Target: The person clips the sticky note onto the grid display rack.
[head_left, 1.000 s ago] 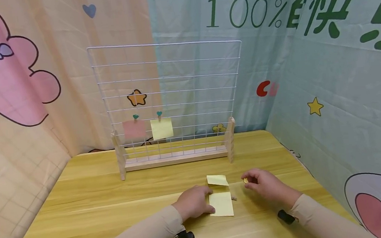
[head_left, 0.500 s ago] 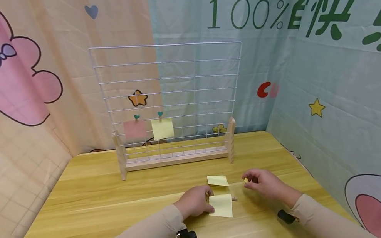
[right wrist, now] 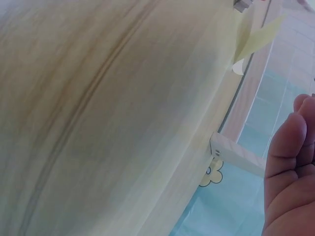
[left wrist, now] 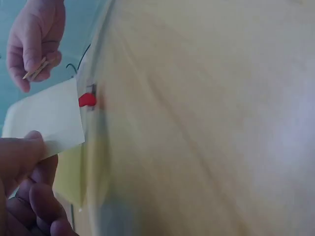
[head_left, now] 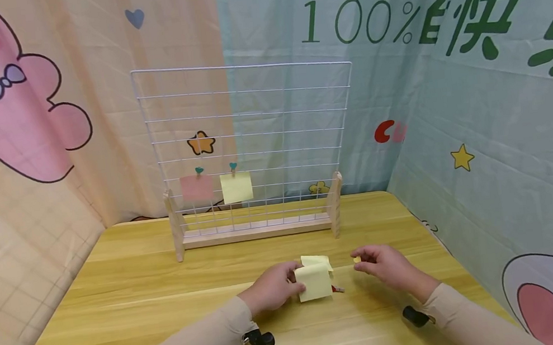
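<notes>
Between thumb and fingers my left hand point(head_left: 274, 287) pinches a pale yellow sticky note point(head_left: 314, 282) by its left edge, raised over the table. Behind it a second yellow sticky note point(head_left: 317, 260) lies on the table, partly covered in the head view. A small clothespin with a red heart point(left wrist: 87, 100) lies just right of the held note. To the right, my right hand point(head_left: 386, 267) pinches a small wooden clothespin point(left wrist: 36, 71), best seen in the left wrist view. In the right wrist view only part of the right hand shows, its fingertips at the frame's edge.
A white wire grid point(head_left: 260, 115) stands in a wooden base point(head_left: 257, 234) at the table's back. A pink note point(head_left: 197, 188) and a yellow note point(head_left: 236, 188) hang on it from heart clothespins. Printed curtains point(head_left: 495, 132) enclose the wooden table point(head_left: 132, 289).
My left hand has lifted the yellow note up and toward the note behind it, uncovering the red heart clothespin. The right hand has stayed almost in place with its clothespin.
</notes>
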The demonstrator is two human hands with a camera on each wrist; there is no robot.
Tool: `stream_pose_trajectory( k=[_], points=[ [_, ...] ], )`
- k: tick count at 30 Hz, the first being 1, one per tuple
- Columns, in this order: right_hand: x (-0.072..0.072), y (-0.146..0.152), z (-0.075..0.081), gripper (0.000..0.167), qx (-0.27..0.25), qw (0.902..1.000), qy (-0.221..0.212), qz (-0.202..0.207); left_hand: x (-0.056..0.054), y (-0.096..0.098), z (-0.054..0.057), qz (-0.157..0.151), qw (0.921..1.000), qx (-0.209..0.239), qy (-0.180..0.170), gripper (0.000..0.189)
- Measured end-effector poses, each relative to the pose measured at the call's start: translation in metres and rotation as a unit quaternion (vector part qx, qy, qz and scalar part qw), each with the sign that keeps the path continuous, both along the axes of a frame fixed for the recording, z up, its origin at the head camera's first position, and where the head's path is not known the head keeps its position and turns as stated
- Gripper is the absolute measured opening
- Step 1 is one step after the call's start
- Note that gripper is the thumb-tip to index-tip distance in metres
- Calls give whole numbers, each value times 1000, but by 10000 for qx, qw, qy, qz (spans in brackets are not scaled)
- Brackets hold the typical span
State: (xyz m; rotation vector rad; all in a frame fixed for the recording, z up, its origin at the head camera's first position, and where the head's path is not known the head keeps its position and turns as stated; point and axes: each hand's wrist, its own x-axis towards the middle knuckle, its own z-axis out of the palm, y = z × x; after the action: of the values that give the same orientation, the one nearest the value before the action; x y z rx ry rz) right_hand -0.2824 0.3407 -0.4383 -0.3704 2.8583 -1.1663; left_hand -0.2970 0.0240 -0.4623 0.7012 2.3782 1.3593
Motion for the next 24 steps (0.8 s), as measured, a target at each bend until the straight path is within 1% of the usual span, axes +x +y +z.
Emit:
stream_pose_trajectory(
  k=[2,5,8,11,13,17,21,24],
  points=[
    [-1,0,1,31,-85,9999,-57,-36,-4,-6,4,-13,9999,2,117,25],
    [-3,-2,4,33,-253,9996,-115,11,-11,-14,12,36,9989,-7,469,21],
    [-6,-3,9,34,-510,9986,-112,118,-18,-21,21,149,9982,109,578,19],
    [-9,-6,13,32,-814,9964,-99,224,-25,-28,30,262,9975,263,599,16],
    [-10,-9,17,31,-966,9950,-71,256,-29,-33,36,309,9967,320,672,23],
    [-13,-15,25,29,-995,9949,46,182,-37,-40,46,423,9949,439,801,30],
    [-18,-22,36,27,-1052,9942,200,103,-45,-45,54,672,9925,502,892,25],
    [-22,-29,45,27,-1096,9934,292,143,-51,-48,58,859,9902,452,1001,27]
  ],
)
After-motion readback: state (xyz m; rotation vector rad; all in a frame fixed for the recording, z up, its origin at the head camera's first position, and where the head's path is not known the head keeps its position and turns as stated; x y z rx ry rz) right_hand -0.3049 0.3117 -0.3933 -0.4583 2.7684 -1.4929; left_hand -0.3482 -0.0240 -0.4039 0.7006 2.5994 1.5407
